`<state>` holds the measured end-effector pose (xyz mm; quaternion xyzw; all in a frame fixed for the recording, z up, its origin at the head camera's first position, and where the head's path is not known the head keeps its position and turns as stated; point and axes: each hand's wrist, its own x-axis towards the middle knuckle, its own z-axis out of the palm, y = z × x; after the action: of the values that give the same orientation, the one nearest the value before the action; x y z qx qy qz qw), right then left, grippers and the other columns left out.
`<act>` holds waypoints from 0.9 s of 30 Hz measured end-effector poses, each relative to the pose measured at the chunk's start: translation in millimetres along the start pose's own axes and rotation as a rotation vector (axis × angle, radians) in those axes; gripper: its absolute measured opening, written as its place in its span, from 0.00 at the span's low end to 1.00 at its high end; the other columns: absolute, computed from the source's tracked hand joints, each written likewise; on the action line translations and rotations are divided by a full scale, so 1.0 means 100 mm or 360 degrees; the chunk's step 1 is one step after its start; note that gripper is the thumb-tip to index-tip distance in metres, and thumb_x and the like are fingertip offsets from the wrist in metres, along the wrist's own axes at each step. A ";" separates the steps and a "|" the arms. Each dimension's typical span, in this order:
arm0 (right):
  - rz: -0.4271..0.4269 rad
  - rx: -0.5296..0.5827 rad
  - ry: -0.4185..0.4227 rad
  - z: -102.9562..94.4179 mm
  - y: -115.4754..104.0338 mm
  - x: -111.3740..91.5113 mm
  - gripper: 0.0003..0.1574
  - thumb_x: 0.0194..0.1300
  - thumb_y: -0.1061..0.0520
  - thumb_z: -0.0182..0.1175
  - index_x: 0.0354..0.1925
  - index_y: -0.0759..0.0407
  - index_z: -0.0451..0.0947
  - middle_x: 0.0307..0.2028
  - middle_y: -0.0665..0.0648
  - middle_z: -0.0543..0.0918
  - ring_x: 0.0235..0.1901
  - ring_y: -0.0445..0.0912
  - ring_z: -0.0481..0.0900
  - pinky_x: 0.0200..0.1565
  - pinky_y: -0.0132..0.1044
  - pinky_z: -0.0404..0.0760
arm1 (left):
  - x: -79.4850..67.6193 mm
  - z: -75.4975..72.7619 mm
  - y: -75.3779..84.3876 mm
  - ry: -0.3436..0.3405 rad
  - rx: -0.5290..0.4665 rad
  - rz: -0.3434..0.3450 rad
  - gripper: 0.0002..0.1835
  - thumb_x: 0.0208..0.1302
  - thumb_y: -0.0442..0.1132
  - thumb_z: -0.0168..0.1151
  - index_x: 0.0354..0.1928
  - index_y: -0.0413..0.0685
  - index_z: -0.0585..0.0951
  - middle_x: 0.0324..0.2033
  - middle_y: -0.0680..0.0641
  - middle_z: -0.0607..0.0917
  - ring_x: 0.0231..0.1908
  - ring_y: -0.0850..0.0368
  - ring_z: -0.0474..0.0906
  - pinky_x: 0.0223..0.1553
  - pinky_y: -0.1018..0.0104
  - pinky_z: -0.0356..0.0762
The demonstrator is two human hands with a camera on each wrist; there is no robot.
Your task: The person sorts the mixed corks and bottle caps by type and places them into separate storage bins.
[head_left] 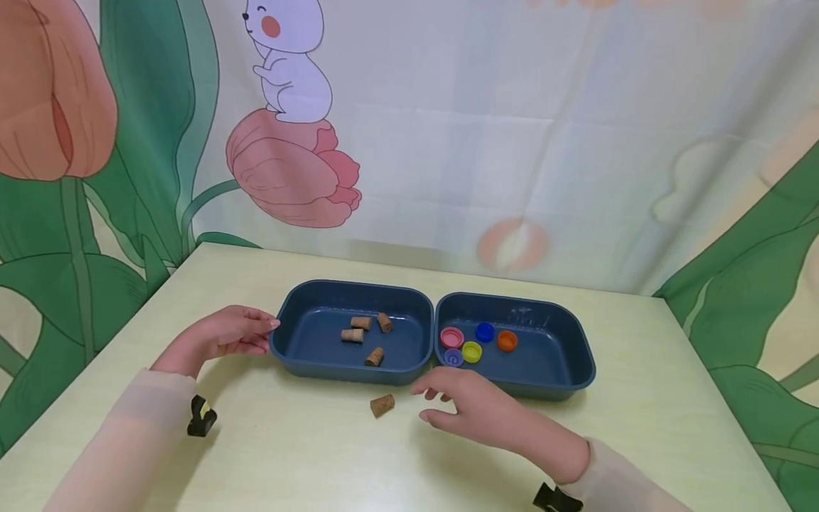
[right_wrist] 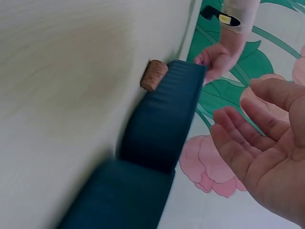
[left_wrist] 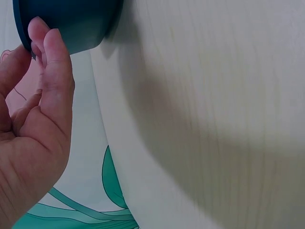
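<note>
My left hand (head_left: 239, 331) pinches the left end of a dark blue plastic tray (head_left: 358, 371). In the left wrist view the thumb and fingers (left_wrist: 58, 57) meet at that tray's rim. Several brown corks lie inside it, one of them a cork (head_left: 375, 357) near the front wall. A loose cork (head_left: 382, 405) rests on the table in front of this tray. To the right of that cork, my right hand (head_left: 476, 409) hovers with nothing in it, thumb and fingers apart. The right wrist view shows the same hand (right_wrist: 267, 138) with relaxed, slightly bent fingers.
A second dark blue tray (head_left: 550, 384) stands against the first one's right end. It holds small round caps: pink (head_left: 451, 338), purple (head_left: 453, 358), yellow (head_left: 471, 351), blue (head_left: 485, 332) and orange (head_left: 507, 340). A printed curtain (head_left: 448, 142) hangs behind the pale table (head_left: 288, 455).
</note>
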<state>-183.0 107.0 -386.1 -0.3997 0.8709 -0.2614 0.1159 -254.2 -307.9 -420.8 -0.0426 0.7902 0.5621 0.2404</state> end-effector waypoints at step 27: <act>0.0029 -0.0605 -0.0102 0.50 0.04 0.56 0.22 0.64 0.62 0.64 0.57 0.59 0.79 0.54 0.55 0.85 0.55 0.46 0.82 0.52 0.34 0.83 | 0.01 -0.01 -0.02 -0.0031 -0.0029 0.0036 0.19 0.75 0.41 0.53 0.56 0.31 0.72 0.26 0.56 0.82 0.29 0.65 0.81 0.38 0.73 0.85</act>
<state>-201.3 48.8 -429.5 -0.4145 0.9041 -0.0784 0.0684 -254.9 -309.5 -422.3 -0.0302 0.7832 0.5723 0.2413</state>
